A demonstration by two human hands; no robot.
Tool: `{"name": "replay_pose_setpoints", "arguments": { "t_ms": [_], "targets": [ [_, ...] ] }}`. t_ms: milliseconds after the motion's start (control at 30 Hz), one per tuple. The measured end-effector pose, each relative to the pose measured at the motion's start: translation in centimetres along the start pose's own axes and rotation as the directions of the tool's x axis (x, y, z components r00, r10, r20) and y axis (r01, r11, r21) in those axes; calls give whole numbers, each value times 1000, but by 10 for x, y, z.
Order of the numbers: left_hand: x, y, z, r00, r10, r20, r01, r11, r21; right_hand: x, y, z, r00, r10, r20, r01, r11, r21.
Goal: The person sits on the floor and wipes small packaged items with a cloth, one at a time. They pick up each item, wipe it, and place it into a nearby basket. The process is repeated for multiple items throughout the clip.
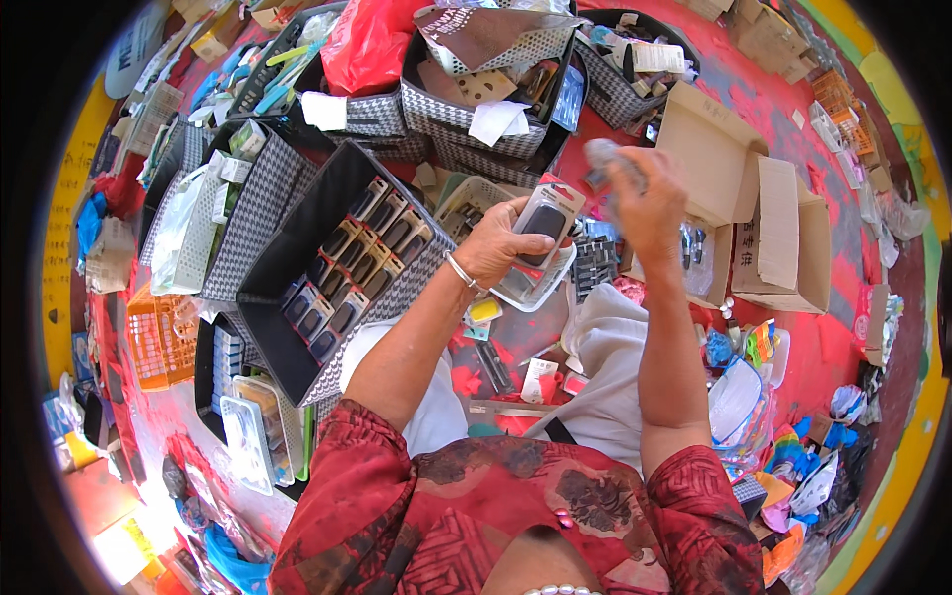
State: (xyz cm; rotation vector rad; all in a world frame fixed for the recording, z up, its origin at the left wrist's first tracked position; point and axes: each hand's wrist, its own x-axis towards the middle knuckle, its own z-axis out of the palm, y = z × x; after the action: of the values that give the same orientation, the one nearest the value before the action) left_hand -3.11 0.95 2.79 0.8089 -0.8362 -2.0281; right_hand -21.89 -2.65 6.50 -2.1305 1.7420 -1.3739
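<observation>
My left hand (493,246) grips a blister pack (545,220) with a black oval item on a red and white card, its thumb across the front. It hangs over a white plastic basket (540,290). My right hand (650,203) is raised to the right of the pack, closed round a greyish, rounded object (601,159) that motion blurs too much to name. Left of my left forearm, a black fabric box (283,253) with a houndstooth outside holds several similar packs (362,253) in rows.
Open cardboard boxes (793,248) stand to the right. More houndstooth bins (476,127) full of small goods line the far side, one under a red plastic bag (365,50). An orange basket (159,342) sits at left. Bagged colourful items (739,397) lie at right on the red floor.
</observation>
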Motion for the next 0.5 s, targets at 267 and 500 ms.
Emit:
{"name": "replay_pose_setpoints", "arguments": {
  "t_ms": [267, 500],
  "targets": [
    [-2, 3, -7, 993, 70, -94, -36, 945, 326, 7, 13, -9, 860, 369, 351, -230, 896, -379],
    [5, 0, -6, 991, 136, 0, -63, 463, 884, -1, 12, 6, 672, 81, 736, -356, 907, 226]
  ]
}}
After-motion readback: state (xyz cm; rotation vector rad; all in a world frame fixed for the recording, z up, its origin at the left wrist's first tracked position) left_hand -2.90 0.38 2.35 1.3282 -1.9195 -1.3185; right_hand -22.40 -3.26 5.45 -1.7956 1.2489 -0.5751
